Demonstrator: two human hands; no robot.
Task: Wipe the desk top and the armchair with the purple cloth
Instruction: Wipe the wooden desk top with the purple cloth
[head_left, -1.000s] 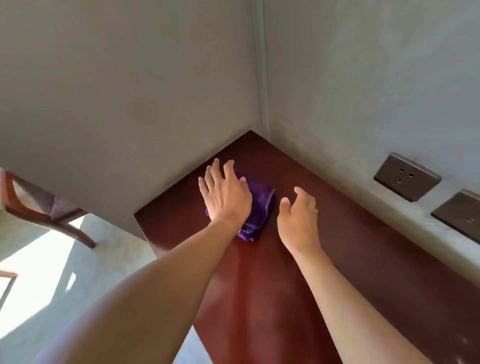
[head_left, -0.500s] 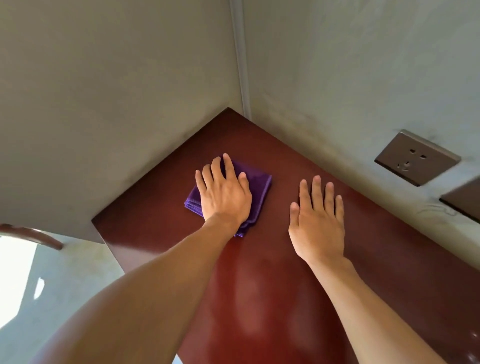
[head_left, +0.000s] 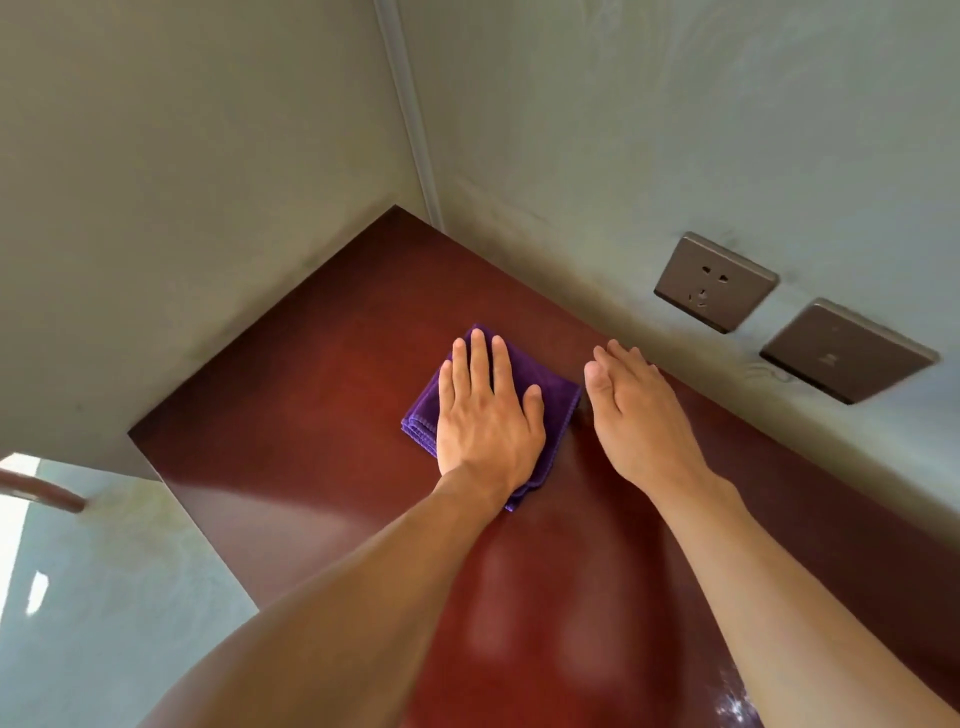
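Observation:
A folded purple cloth (head_left: 558, 402) lies on the dark red-brown desk top (head_left: 291, 415), near the corner where two walls meet. My left hand (head_left: 485, 415) lies flat on the cloth, fingers spread and palm pressing down, covering most of it. My right hand (head_left: 636, 410) is just to the right of the cloth, fingers together and extended, holding nothing, close to the desk surface by the right wall. Only a curved wooden piece of the armchair (head_left: 44, 491) shows at the left edge.
Two brown wall sockets (head_left: 714, 280) (head_left: 847, 351) sit on the right wall just above the desk. The desk's left edge drops to a pale floor (head_left: 104, 597). Walls close the desk in at the back and right.
My left hand has slid the cloth to the right, away from the left wall. My right hand has shifted toward the right wall and its fingers have closed together.

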